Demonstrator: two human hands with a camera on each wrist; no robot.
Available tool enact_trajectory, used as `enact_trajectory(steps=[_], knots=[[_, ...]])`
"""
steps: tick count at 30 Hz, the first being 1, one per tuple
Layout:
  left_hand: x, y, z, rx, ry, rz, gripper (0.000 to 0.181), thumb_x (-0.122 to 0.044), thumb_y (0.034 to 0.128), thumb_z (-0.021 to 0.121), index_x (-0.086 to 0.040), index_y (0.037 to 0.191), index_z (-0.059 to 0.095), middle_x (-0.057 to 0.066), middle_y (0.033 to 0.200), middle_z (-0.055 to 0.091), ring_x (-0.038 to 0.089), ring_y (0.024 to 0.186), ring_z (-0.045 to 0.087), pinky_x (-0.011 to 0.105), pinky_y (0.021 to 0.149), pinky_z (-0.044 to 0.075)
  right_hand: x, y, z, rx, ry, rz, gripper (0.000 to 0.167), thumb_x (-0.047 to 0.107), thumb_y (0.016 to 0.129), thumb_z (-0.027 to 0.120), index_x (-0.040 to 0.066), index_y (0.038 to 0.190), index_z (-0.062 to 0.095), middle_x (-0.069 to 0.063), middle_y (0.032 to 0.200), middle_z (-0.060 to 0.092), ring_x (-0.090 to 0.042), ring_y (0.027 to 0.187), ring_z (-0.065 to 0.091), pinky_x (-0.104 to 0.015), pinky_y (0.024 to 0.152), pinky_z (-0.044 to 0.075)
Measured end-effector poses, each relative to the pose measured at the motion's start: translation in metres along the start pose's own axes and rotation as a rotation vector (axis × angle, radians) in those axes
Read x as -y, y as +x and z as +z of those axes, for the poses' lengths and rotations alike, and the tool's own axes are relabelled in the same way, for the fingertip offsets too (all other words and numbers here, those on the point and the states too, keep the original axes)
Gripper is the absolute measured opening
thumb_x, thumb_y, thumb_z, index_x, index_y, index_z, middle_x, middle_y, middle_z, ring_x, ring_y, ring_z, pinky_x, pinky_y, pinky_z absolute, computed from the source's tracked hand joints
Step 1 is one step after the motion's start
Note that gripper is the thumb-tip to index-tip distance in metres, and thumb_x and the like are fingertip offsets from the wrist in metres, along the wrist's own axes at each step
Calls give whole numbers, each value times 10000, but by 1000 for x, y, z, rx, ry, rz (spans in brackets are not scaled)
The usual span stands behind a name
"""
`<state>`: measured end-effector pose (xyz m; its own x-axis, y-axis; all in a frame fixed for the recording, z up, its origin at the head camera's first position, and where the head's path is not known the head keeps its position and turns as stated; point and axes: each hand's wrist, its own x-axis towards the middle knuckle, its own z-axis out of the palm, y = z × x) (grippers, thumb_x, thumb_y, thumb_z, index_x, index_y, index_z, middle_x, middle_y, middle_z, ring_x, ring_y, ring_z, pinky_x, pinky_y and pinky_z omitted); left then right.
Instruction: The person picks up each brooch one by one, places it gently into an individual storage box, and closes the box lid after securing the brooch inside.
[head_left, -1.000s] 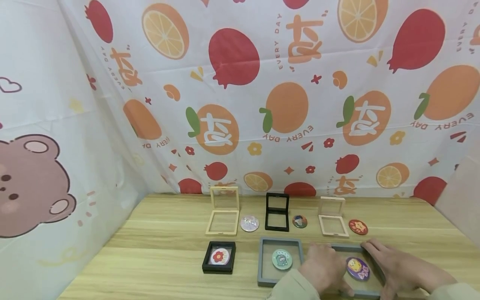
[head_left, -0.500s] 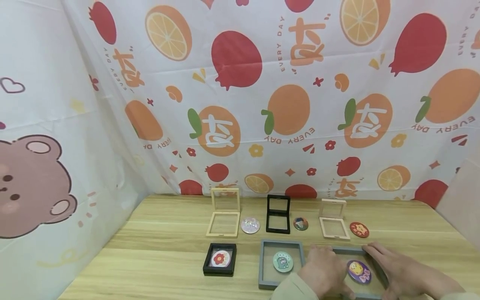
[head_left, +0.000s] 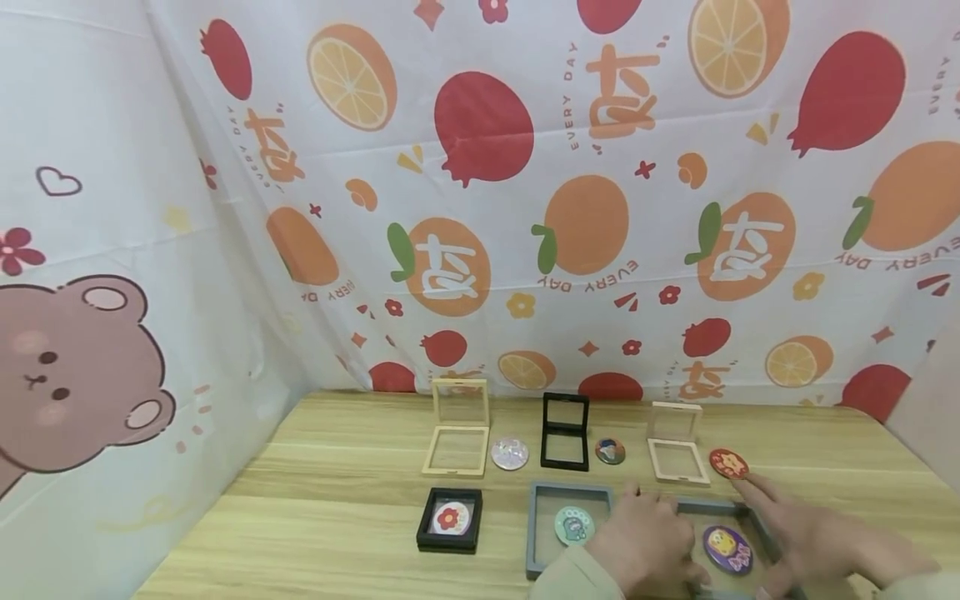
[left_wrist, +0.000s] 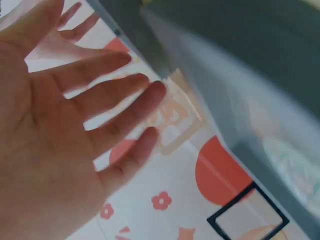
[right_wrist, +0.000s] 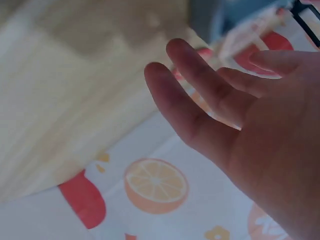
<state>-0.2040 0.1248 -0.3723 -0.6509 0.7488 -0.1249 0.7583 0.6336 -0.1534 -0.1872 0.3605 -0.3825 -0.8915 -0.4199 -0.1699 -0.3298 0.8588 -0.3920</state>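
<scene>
A grey square frame lies at the front right of the table, with a round purple badge inside it showing a yellow character. Along its left side is my left hand; in the left wrist view the fingers are spread and fairly straight, close to grey frame walls. My right hand, blurred, is at the frame's right side. Its fingers look loose in the right wrist view, with no object between them. Another grey frame holding a round green badge stands left of my left hand.
A black frame with a red-flower badge lies further left. Behind are an open yellow frame, an open black frame and an open cream frame, each beside a round badge. A printed cloth hangs at the back.
My right hand shifts slightly, its fingers loosening from the frame's right side. The left hand's fingers spread a little. The head view drifts, so everything sits slightly further right; the frames and badges stay put.
</scene>
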Motion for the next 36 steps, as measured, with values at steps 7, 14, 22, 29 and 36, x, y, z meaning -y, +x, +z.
enact_trajectory(steps=[7,14,22,29,36], knots=[[21,-14,-10,-135,77,6,346,-653,951,551,-399,1066,756,-216,1120,663,34,1064,555,310,1055,386,19,16,-15,-74,-22,-23,747,339,893,770,-151,1374,476,-436,1322,483,-597,1151,527,-700,867,454],[48,-30,-16,-144,35,-35,322,-604,970,567,-344,1023,748,-197,1121,680,70,1224,542,369,1083,390,40,36,-19,-176,-69,-101,564,366,907,751,-67,1248,632,-228,1181,671,-446,1038,644,-598,822,527],[82,-55,-16,-210,-29,-97,277,-498,964,654,-247,896,749,-132,939,699,92,954,613,380,999,441,66,61,-17,-204,-38,-196,412,319,900,763,-7,1141,688,-162,1101,701,-326,892,688,-433,707,566],[102,-71,-10,-252,-28,-131,288,-483,962,661,-216,910,756,-100,985,715,120,905,611,366,926,463,84,80,-20,-172,9,-158,411,325,905,749,5,1155,693,-118,1082,696,-260,913,657,-417,744,545],[112,-77,-4,-235,-70,-175,277,-485,947,679,-221,894,747,-102,970,710,121,941,606,411,923,463,96,93,-19,-171,-20,-181,403,360,906,746,31,1137,711,-77,1026,712,-241,890,662,-430,743,541]])
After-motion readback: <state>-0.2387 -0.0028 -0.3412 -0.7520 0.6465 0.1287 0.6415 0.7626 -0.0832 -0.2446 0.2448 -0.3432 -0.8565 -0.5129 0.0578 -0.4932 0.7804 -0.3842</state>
